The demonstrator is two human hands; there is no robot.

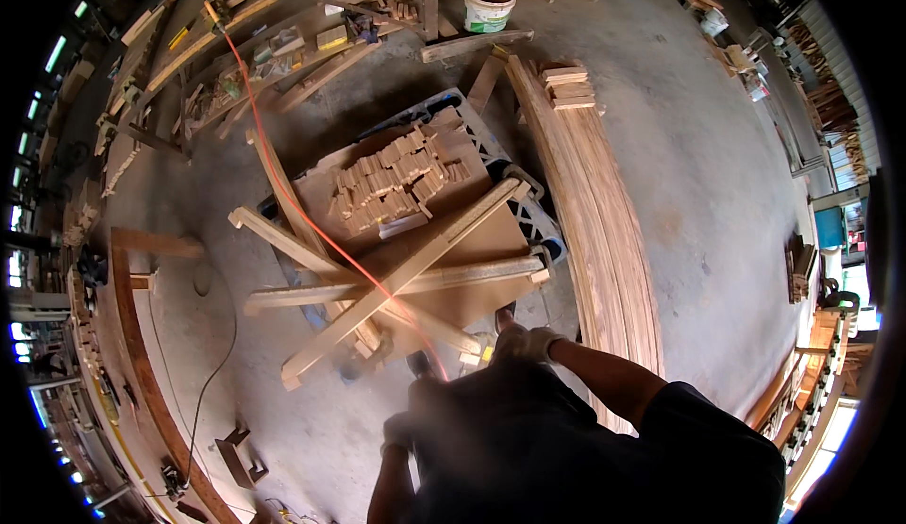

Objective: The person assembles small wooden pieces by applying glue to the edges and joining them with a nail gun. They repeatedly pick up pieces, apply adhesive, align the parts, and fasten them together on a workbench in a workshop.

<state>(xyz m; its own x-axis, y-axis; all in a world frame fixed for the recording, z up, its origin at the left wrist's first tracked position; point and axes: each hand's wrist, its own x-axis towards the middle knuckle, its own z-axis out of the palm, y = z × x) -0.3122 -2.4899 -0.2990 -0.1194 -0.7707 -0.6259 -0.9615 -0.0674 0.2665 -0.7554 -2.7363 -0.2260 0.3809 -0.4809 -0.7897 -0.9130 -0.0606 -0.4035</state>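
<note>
Head view: a long wooden beam (442, 247) lies across other beams (472, 275), pointing from near left to far right. The right hand (540, 343) and left hand (398, 430) are by the body (547, 449); I can't tell if either grip is spread or pinching.

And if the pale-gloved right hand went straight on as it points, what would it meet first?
The right hand would probably meet the near end of a long pale wooden beam, leftward in the picture; depth is unclear, and the beam may lie lower.
</note>
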